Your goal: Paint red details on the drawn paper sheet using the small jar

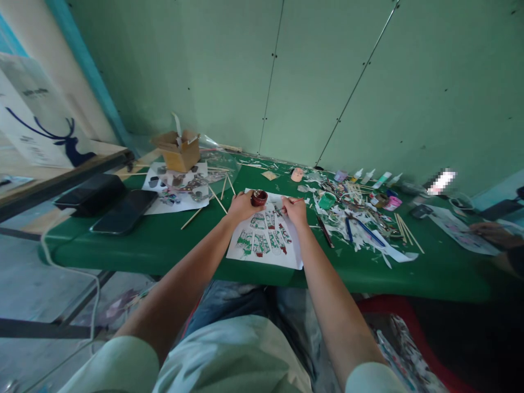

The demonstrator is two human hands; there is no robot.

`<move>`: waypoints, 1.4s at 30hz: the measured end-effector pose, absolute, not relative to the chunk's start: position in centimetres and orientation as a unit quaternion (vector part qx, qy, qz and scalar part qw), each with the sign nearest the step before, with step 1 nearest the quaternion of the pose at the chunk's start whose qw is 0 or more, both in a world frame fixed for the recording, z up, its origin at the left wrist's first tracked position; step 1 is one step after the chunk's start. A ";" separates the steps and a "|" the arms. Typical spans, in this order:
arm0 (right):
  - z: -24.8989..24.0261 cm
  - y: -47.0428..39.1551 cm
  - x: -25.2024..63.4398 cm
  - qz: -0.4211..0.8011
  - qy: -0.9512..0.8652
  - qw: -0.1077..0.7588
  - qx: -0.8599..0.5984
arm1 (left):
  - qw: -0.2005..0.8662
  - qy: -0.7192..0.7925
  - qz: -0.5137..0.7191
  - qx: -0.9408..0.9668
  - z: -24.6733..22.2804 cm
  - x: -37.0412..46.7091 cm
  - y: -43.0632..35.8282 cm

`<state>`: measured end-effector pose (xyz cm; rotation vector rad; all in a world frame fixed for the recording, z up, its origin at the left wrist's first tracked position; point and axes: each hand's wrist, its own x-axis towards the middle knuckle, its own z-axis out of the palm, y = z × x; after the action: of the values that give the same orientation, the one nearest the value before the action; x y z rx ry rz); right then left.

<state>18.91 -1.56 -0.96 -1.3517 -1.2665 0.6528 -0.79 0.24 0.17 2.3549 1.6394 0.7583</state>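
Observation:
My left hand (241, 206) is closed around a small jar of dark red paint (259, 197), held at the top edge of a white paper sheet (241, 254). My right hand (295, 210) pinches a thin paintbrush (291, 201) with a reddish handle, its tip pointing left toward the jar. Under both hands, the sheet carries patterned pieces (262, 240) in green, white and dark red, arranged in a fan-like layout. The brush tip is too small to tell whether it touches the paper.
Paper scraps and tools, with blue-handled pliers (366, 232), spread to the right. Left are a phone (124, 212), a cardboard box (180, 152) and wooden sticks (191, 218). Small bottles (368, 176) stand near the wall. Another person's hand (491, 232) rests over papers at far right.

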 end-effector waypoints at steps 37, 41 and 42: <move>-1.0 -1.4 18.8 0.264 -0.534 0.545 -0.590 | 0.094 0.560 0.230 0.790 0.0 -0.8 0.4; -1.0 -1.5 18.9 0.259 -0.535 0.537 -0.599 | 0.092 0.559 0.230 0.791 0.0 -0.8 0.4; -1.0 -1.5 18.9 0.263 -0.534 0.539 -0.596 | 0.090 0.561 0.230 0.790 0.0 -0.8 0.4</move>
<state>18.85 -1.48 -1.05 -1.4184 -1.2694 0.6251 -0.82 0.40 0.02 2.3498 1.6664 0.6834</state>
